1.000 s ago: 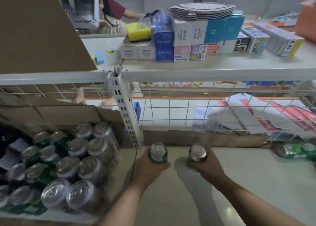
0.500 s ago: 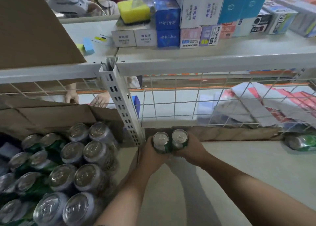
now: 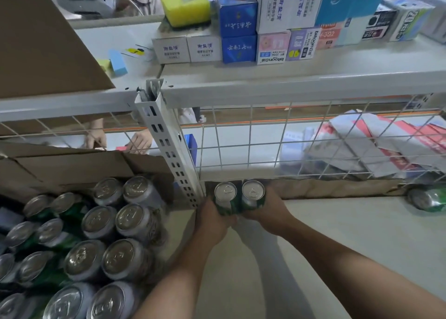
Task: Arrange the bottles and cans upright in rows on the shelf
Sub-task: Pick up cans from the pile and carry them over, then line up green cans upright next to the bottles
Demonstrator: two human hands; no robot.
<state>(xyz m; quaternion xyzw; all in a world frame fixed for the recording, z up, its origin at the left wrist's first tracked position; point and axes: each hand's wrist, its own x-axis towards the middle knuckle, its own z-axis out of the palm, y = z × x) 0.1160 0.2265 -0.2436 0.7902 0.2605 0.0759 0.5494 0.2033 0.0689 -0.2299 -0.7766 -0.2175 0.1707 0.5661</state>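
Observation:
Two green cans with silver tops stand upright side by side at the back left corner of the lower shelf (image 3: 337,234). My left hand (image 3: 212,219) grips the left can (image 3: 225,193). My right hand (image 3: 268,210) grips the right can (image 3: 253,191). The two cans touch each other, close to the wire mesh back and the white slotted post (image 3: 169,147). Another green can (image 3: 427,198) lies on its side at the far right of the shelf.
A cardboard box (image 3: 72,164) with several upright green cans (image 3: 120,224) fills the bay to the left. A wire mesh panel (image 3: 265,140) backs the shelf. The upper shelf (image 3: 289,82) carries small product boxes. Another person's hands (image 3: 96,137) show behind the mesh.
Both hands have carried the cans from the shelf's middle to the back corner and brought them together. The view has moved closer to the shelf.

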